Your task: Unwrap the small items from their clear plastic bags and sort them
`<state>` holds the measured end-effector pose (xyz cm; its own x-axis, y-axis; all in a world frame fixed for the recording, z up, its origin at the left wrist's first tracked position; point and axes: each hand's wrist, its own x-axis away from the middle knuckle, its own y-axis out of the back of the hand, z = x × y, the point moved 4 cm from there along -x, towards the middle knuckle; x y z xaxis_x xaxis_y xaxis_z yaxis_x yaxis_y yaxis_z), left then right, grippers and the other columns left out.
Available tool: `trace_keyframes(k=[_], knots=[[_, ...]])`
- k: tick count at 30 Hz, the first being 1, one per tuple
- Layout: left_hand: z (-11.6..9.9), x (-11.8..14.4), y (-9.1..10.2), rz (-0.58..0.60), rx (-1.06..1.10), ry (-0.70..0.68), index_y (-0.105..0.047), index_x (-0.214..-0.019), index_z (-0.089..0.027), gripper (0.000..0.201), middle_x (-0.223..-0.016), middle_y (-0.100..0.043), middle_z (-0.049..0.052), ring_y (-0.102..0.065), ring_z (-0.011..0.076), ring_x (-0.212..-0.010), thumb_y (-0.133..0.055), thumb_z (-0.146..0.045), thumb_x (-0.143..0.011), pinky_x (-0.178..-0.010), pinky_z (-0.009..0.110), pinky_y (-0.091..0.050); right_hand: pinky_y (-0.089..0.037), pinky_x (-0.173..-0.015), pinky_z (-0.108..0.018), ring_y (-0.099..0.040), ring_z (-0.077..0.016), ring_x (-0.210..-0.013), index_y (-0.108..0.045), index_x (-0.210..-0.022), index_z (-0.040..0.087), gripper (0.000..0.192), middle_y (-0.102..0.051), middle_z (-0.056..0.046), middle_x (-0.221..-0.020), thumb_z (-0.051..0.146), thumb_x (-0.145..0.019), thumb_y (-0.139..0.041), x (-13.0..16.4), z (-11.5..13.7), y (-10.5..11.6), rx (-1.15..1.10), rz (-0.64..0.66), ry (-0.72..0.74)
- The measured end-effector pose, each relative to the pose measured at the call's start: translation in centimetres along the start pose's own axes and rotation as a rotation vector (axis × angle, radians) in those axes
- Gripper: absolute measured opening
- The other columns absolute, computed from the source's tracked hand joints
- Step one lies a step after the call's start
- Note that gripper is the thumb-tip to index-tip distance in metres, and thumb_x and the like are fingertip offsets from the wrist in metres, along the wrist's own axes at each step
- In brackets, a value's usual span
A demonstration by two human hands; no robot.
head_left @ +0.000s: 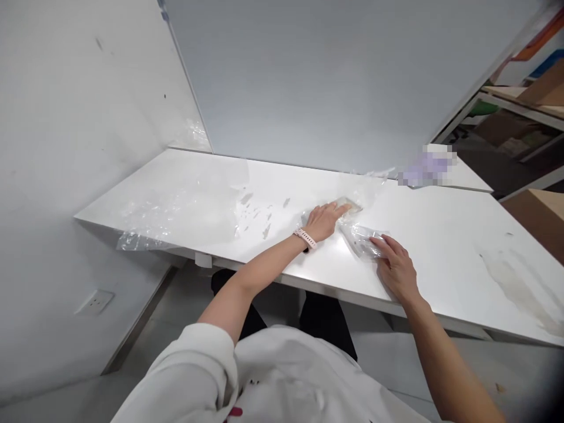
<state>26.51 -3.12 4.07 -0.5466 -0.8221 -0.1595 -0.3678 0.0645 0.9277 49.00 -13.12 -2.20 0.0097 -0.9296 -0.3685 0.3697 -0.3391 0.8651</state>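
My left hand (324,220) wears a pale watch band at the wrist and rests palm down on the white table. Its fingers are closed on a crinkled clear plastic wrap (369,187), beside a flat greyish piece (352,203) under the film. My right hand (399,267) is at the near side, its fingers and thumb on the edge of a flat clear plastic packet (362,239). What lies inside the packet is hard to make out through the glare. The wrap and the packet seem to touch between my hands.
A large sheet of clear plastic (176,211) spreads over the left of the white table (445,252) and hangs past its front edge. A blurred purple item (426,167) lies at the back right. A grey panel (308,82) closes the back; a cardboard box (540,220) and shelves stand right.
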Motion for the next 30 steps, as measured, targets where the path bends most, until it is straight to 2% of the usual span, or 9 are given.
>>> trace_keyframes(k=[4, 8, 13, 16, 18, 23, 25, 27, 30], knots=[[-1.5, -0.6, -4.5, 0.205, -0.034, 0.062, -0.033, -0.157, -0.031, 0.071, -0.17, -0.012, 0.007, -0.006, 0.0367, -0.156, -0.055, -0.038, -0.09, -0.124, 0.061, -0.003, -0.042, -0.11, -0.055, -0.044, -0.0317, -0.139, -0.057, -0.139, 0.033, 0.058, -0.047, -0.007, -0.151, 0.019, -0.085, -0.042, 1.0, -1.3, 0.9, -0.017, -0.015, 0.01], [-1.8, 0.4, -2.9, 0.239, 0.006, 0.047, -0.022, -0.161, -0.032, 0.086, -0.17, 0.002, 0.009, 0.007, 0.0398, -0.155, -0.058, -0.057, -0.088, -0.122, 0.064, 0.001, -0.031, -0.113, -0.065, -0.036, -0.0358, -0.146, -0.051, -0.144, 0.03, 0.062, -0.04, -0.009, -0.157, 0.022, -0.083, -0.043, 0.9, -0.7, 1.3, -0.006, -0.021, -0.001], [-0.3, 7.3, 2.9, -0.089, 0.027, 0.005, -0.021, -0.161, -0.034, 0.078, -0.17, 0.003, 0.006, 0.009, 0.0348, -0.156, -0.051, -0.059, -0.093, -0.122, 0.062, -0.001, -0.035, -0.109, -0.065, -0.043, -0.0383, -0.139, -0.048, -0.146, 0.025, 0.054, -0.046, -0.016, -0.149, 0.028, -0.092, -0.042, 2.8, 2.0, 4.8, -0.041, -0.468, -0.05], [4.5, 14.2, 6.7, -0.378, -0.066, 0.267, -0.035, -0.156, -0.032, 0.066, -0.17, -0.011, 0.006, 0.001, 0.0333, -0.157, -0.054, -0.044, -0.094, -0.124, 0.059, -0.003, -0.044, -0.105, -0.06, -0.05, -0.0368, -0.133, -0.051, -0.143, 0.027, 0.048, -0.056, -0.016, -0.137, 0.03, -0.094, -0.047, 3.2, 7.2, 5.7, -0.212, -0.582, 0.059], [8.8, 19.4, 8.9, -0.565, -0.116, 0.547, -0.042, -0.151, -0.029, 0.06, -0.168, -0.018, 0.008, -0.003, 0.0308, -0.157, -0.054, -0.038, -0.094, -0.125, 0.056, -0.007, -0.047, -0.104, -0.055, -0.055, -0.0331, -0.128, -0.056, -0.136, 0.031, 0.041, -0.061, -0.013, -0.13, 0.03, -0.095, -0.049, 2.0, 12.1, 5.1, -0.399, -0.48, 0.182], [17.7, 31.0, 11.4, -0.927, 0.082, 1.153, -0.027, -0.155, -0.024, 0.076, -0.168, -0.012, 0.013, -0.009, 0.0273, -0.157, -0.062, -0.039, -0.089, -0.126, 0.046, -0.019, -0.05, -0.103, -0.046, -0.056, -0.0264, -0.126, -0.067, -0.118, 0.032, 0.03, -0.058, -0.006, -0.138, 0.038, -0.093, -0.052, -6.8, 23.4, -3.3, -0.826, 0.218, 0.246], [19.8, 33.9, 10.9, -1.068, 0.36, 1.261, -0.025, -0.153, -0.027, 0.081, -0.166, -0.02, 0.013, -0.02, 0.027, -0.154, -0.067, -0.041, -0.086, -0.122, 0.043, -0.031, -0.05, -0.103, -0.045, -0.056, -0.0251, -0.124, -0.065, -0.119, 0.028, 0.034, -0.06, -0.007, -0.134, 0.036, -0.086, -0.06, -12.1, 25.7, -8.0, -0.936, 0.324, 0.045], [21.3, 35.8, 9.7, -1.219, 0.709, 1.335, -0.033, -0.146, -0.03, 0.074, -0.156, -0.039, 0.012, -0.042, 0.025, -0.143, -0.071, -0.041, -0.084, -0.108, 0.039, -0.048, -0.055, -0.093, -0.043, -0.063, -0.0216, -0.105, -0.063, -0.115, 0.026, 0.035, -0.066, -0.006, -0.109, 0.035, -0.081, -0.064, -17.1, 27.1, -12.6, -1.002, 0.396, -0.263], [22.8, 36.9, 8.0, -1.424, 1.116, 1.38, -0.051, -0.121, -0.028, 0.047, -0.117, -0.064, 0.006, -0.068, 0.0172, -0.1, -0.074, -0.037, -0.08, -0.078, 0.029, -0.059, -0.057, -0.078, -0.042, -0.061, -0.0191, -0.079, -0.061, -0.107, 0.023, 0.03, -0.058, -0.002, -0.079, 0.04, -0.083, -0.064, -23.2, 30.4, -16.7, -1.022, 0.403, -0.271]])
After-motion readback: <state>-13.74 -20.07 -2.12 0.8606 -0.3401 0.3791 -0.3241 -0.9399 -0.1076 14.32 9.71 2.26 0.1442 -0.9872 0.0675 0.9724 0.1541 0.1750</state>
